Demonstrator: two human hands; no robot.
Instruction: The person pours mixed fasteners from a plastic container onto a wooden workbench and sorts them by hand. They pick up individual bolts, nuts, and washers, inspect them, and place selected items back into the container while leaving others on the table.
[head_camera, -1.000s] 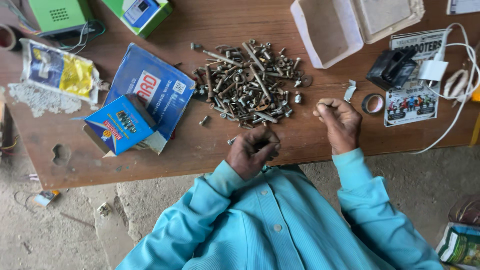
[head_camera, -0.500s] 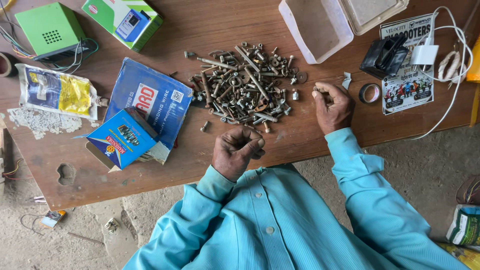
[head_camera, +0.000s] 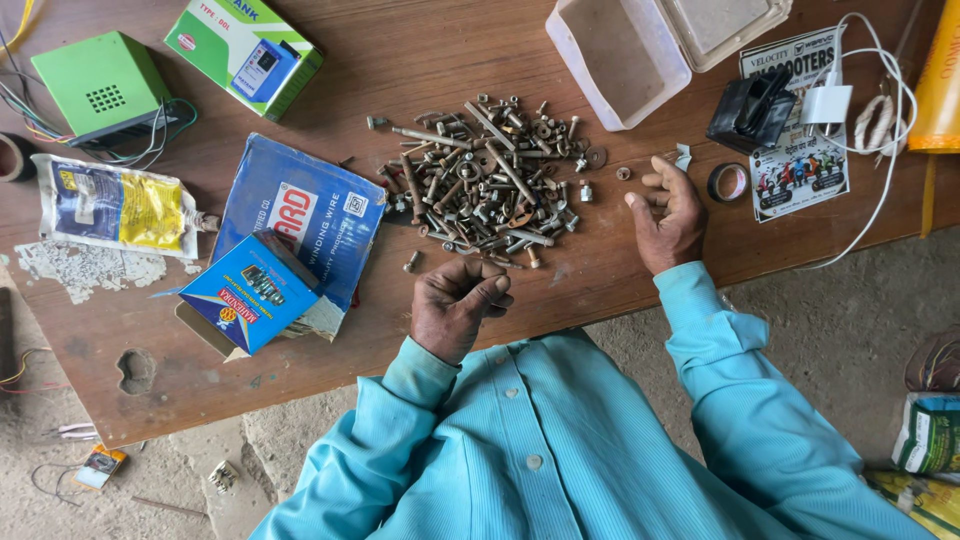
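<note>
At the upper left of the frame a green box with a vent grille (head_camera: 95, 85) and a green carton (head_camera: 245, 50) are seen on the wooden table (head_camera: 330, 330); below them, at the left, a blue and yellow pouch (head_camera: 115, 205), a large blue box (head_camera: 305, 215) and a smaller blue box (head_camera: 250, 290) lying partly on it.

The pile of bolts, nuts and washers (head_camera: 490, 185) is spread at the upper centre. The sorting is judged to go best if 1 piece is lifted at a time from the loose edge of the pile, so that the tangled long bolts are not dragged along, and if the washers lying apart at its right are kept apart.

The left hand (head_camera: 455, 305) is held just below the pile, at the centre, its fingers curled in toward the thumb as if something small is pinched; whether a piece is in fact held cannot be told. The right hand (head_camera: 670, 215) is laid at the right of the pile, half open with fingers loosely bent and palm visible, nothing seen in it, a small washer (head_camera: 623, 173) just beside its fingertips.

Further right an open clear plastic container (head_camera: 625, 60), a roll of tape (head_camera: 728, 182) and a white charger with cable (head_camera: 828, 105) are seen
</note>
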